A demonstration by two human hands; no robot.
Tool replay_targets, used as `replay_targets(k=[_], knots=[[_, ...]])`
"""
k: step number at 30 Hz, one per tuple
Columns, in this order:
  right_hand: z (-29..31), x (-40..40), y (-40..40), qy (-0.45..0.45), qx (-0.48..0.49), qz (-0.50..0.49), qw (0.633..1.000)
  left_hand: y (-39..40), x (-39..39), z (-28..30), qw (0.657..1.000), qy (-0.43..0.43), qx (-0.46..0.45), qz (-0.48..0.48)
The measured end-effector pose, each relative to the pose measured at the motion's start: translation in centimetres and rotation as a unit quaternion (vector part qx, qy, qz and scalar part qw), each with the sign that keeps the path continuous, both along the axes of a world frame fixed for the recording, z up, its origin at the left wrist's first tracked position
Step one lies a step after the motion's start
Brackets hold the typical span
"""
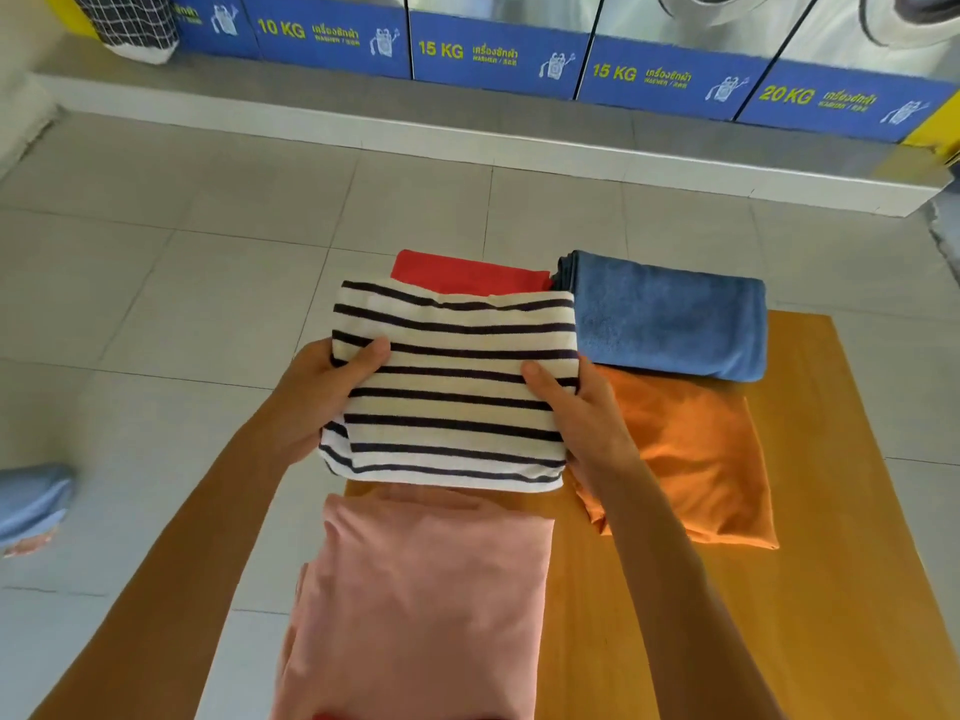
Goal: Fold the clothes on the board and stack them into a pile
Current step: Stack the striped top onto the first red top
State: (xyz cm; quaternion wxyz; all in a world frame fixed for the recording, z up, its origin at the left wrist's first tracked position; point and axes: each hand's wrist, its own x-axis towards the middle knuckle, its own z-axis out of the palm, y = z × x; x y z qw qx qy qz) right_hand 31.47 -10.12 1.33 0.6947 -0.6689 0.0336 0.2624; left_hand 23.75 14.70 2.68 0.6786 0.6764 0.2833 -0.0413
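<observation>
A folded white shirt with dark stripes (457, 392) is held above the wooden board (841, 589). My left hand (322, 402) grips its left edge, thumb on top. My right hand (582, 413) grips its right edge the same way. A folded red garment (467, 272) lies just beyond the striped shirt at the board's far edge, mostly hidden by it. A folded blue towel (670, 319) sits at the far right, overlapping a folded orange garment (696, 459). A folded pink garment (421, 605) lies nearest me.
Grey floor tiles (182, 304) surround the board. A raised ledge (363, 127) carries a row of washers with blue labels (498, 54). A checked laundry bag (130, 23) stands at the far left. A blue-clad shape (31, 506) shows at the left edge.
</observation>
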Motion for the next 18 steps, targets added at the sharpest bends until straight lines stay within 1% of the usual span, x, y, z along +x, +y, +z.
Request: replay_targets(k=[2, 6, 9, 10, 11, 13, 14, 15, 16, 18], knots=[[1.2, 2.4, 1.0, -0.006, -0.012, -0.013, 1.0, 0.6, 2.0, 1.5, 1.0, -0.013, 0.018, 0.005], [2.0, 8.3, 3.7, -0.07, -0.11, -0.069, 0.989, 1.9, 7.7, 2.2, 0.999, -0.014, 0.015, 0.04], [0.1, 10.9, 5.1, -0.127, -0.201, -0.073, 0.969, 3.0, 11.7, -0.3, 0.998, 0.04, 0.017, 0.051], [-1.1, 11.0, 5.4, -0.147, -0.25, -0.048, 0.956, 3.0, 12.3, -1.8, 0.996, 0.07, 0.022, 0.054], [-2.6, 10.8, 5.6, -0.173, -0.318, -0.006, 0.932, 2.9, 12.8, -3.5, 0.993, 0.097, 0.027, 0.063], [-5.5, 10.1, 5.8, -0.219, -0.453, 0.072, 0.861, 2.7, 13.0, -6.4, 0.988, 0.118, 0.043, 0.084], [-6.3, 9.9, 5.9, -0.228, -0.483, 0.085, 0.841, 2.6, 13.0, -7.2, 0.988, 0.113, 0.052, 0.094], [-6.7, 10.0, 5.9, -0.233, -0.49, 0.085, 0.835, 2.6, 13.1, -7.7, 0.987, 0.107, 0.061, 0.1], [-6.6, 10.2, 6.1, -0.235, -0.486, 0.078, 0.838, 2.7, 13.3, -7.8, 0.987, 0.103, 0.069, 0.103], [-5.9, 10.8, 6.2, -0.239, -0.461, 0.053, 0.853, 3.3, 13.7, -7.8, 0.988, 0.088, 0.08, 0.101]])
